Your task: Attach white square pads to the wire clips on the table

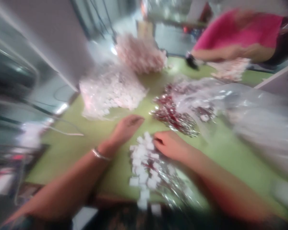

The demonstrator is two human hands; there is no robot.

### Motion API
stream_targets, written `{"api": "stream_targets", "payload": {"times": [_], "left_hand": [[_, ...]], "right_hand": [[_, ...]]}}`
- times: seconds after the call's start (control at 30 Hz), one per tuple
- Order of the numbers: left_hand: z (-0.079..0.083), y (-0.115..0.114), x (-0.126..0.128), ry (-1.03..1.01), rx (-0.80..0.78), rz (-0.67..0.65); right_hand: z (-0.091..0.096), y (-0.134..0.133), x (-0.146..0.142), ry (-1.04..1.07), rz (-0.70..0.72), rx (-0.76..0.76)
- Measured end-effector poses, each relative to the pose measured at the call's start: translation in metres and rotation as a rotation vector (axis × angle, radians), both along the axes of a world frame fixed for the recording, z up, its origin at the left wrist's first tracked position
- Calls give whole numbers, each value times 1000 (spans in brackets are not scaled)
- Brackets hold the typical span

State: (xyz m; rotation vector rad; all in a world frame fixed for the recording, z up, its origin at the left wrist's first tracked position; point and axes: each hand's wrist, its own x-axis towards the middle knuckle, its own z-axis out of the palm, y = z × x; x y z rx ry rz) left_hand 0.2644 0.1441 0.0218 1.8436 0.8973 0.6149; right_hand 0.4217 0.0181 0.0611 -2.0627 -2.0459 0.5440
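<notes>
The whole view is smeared by motion. My left hand [127,127] is above the green table, left of the white pieces, its fingers curled together. Whatever it may hold is too blurred to name. My right hand [169,144], also closed with its fingers bent in, is at the upper right edge of a pile of small white square pieces [140,163]. Its fingertips are hidden. Shiny silver and red strands [175,183] trail from that pile toward the near edge. Beyond my right hand lies a bundle of red and silver thin pieces [172,115], partly under clear plastic.
A clear bag of white pieces [112,92] lies at the back left of the green table [69,150], with a pinkish heap [140,52] behind it. Plastic sheeting [261,118] covers the right. A person in pink [242,32] works across the table near pale pieces [230,68].
</notes>
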Motion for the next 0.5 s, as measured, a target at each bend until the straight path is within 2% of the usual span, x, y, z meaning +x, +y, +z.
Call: {"api": "stream_targets", "payload": {"times": [0.03,0.1,0.17,0.2,0.3,0.4,0.5], "left_hand": [[3,0,3,18,78,-51],[7,-3,11,60,208,-280],[10,-11,20,105,269,-478],[11,-17,25,122,275,-525],[11,-34,33,171,261,-564],[10,-44,33,218,294,-634],[8,-50,31,266,348,-656]], "right_hand": [[2,0,4,29,25,-8],[5,3,14,-7,0,61],[5,8,27,-146,-152,184],[4,11,32,-219,-240,222],[-2,20,44,-376,-410,195],[-12,27,52,-449,-395,133],[-21,30,64,-397,-337,146]]}}
